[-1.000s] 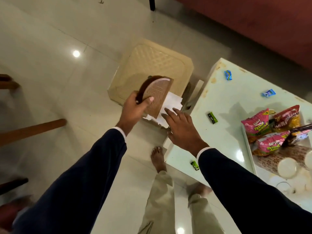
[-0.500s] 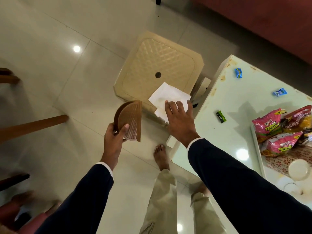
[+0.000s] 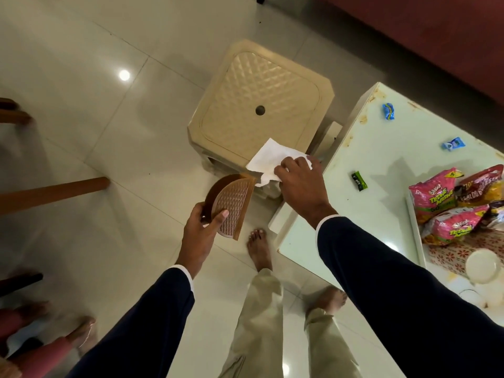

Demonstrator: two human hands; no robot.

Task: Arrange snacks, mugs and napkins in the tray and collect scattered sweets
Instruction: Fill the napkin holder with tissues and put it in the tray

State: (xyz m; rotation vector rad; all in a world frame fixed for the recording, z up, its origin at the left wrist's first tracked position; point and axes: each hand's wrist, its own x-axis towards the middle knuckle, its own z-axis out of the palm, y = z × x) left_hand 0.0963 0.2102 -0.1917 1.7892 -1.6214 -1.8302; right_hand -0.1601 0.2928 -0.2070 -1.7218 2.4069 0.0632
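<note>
My left hand (image 3: 200,236) grips a brown half-round napkin holder (image 3: 230,205) above the floor. My right hand (image 3: 302,186) is closed on white napkins (image 3: 268,159) at the near corner of the beige stool (image 3: 259,105), right beside the holder's open edge. On the pale green table (image 3: 381,214) lie a green sweet (image 3: 359,181) and two blue sweets (image 3: 388,111) (image 3: 453,144). The white tray (image 3: 414,227) at the right holds pink and red snack packets (image 3: 433,195) and a white mug (image 3: 481,266).
My bare feet (image 3: 259,249) stand on glossy tiles beside the table corner. Wooden furniture legs (image 3: 54,189) reach in from the left. Another person's feet and a pink garment (image 3: 49,350) show at the lower left. A dark red sofa (image 3: 436,36) runs behind the table.
My left hand pulled the holder off the napkins, down and left, then brought it back near them. My right hand went from flat on the napkins to gripping and lifting them.
</note>
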